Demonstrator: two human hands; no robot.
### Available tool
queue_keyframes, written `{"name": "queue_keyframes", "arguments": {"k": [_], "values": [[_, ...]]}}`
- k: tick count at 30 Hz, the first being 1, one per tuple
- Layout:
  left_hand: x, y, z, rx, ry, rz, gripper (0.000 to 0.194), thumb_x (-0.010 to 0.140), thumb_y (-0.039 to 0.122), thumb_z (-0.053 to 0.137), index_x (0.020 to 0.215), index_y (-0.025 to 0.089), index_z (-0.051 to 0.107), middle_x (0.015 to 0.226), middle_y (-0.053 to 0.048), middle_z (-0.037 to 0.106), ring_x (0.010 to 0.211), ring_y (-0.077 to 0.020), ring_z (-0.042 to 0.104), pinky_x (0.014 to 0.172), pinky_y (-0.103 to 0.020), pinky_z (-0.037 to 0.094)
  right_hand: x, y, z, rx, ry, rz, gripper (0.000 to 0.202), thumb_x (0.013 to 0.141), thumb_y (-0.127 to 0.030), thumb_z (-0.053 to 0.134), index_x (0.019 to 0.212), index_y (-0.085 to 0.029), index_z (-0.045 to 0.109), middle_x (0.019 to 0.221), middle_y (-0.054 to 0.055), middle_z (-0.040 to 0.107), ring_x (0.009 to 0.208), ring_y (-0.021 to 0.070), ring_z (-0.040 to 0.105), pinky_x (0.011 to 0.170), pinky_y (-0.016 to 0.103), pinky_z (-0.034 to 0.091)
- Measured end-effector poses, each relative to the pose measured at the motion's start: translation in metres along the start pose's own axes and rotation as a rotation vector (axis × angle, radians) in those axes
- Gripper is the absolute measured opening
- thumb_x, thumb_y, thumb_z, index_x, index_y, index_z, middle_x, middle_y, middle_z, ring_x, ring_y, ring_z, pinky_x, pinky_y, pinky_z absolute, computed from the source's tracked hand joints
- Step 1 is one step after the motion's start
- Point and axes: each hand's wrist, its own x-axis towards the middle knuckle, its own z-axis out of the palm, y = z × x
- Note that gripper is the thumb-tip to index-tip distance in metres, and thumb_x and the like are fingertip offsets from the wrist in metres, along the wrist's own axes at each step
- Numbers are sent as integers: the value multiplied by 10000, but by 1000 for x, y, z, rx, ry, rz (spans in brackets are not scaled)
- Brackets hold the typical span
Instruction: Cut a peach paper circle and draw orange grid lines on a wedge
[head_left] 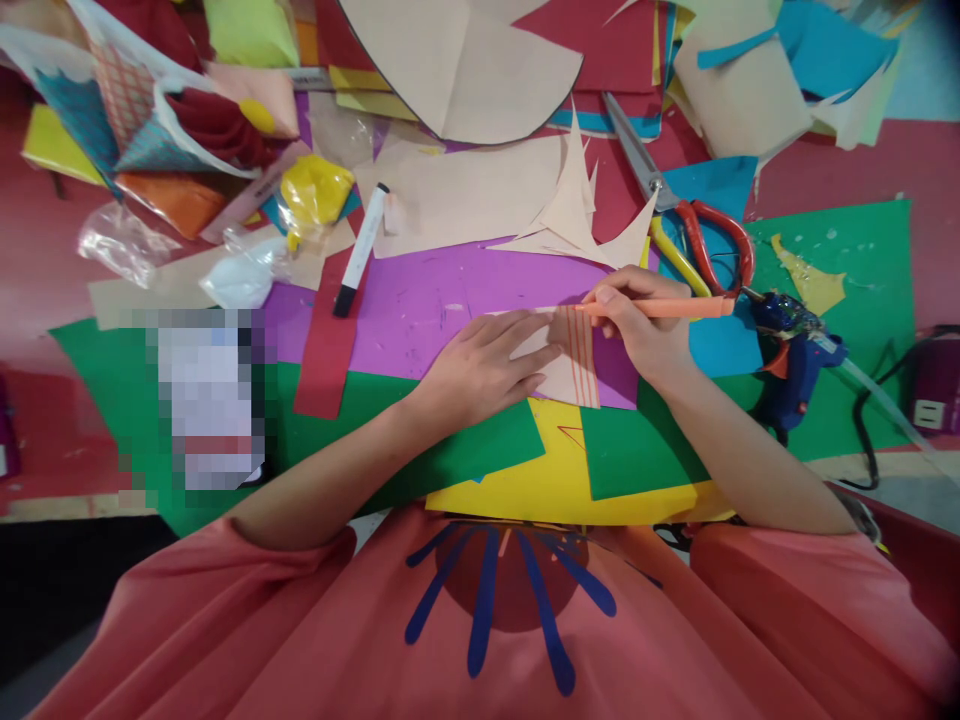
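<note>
An orange marker (690,308) is gripped in my right hand (645,325), its tip at the upper edge of a cream paper piece (574,365). Orange lines run down the right part of that piece. My left hand (491,365) lies flat on the paper's left side, fingers spread, covering part of it. Beneath are a purple sheet (420,320) and a green sheet (465,440), with a yellow sheet (495,490) nearest my body.
Scissors (660,190) with red and yellow handles lie beyond my right hand. A blue glue gun (799,380) rests at the right. At left are a white marker (362,250), a red strip (326,350) and a blurred-out phone-like object (210,400). Cream offcuts (570,215) lie ahead.
</note>
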Motion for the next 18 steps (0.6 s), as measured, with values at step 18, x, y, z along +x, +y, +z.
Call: {"name": "queue_keyframes", "arguments": {"k": [18], "values": [[1,0,1,31,2,-21,323,975,269,473,1276,242,588,1400,-129,556,1275,-291,537,1002,-469,472,3,4,3,-120,-56,-74,177,848,-327,651,722,-203,662,683,1,687,629,139,603,595,282,462]]}}
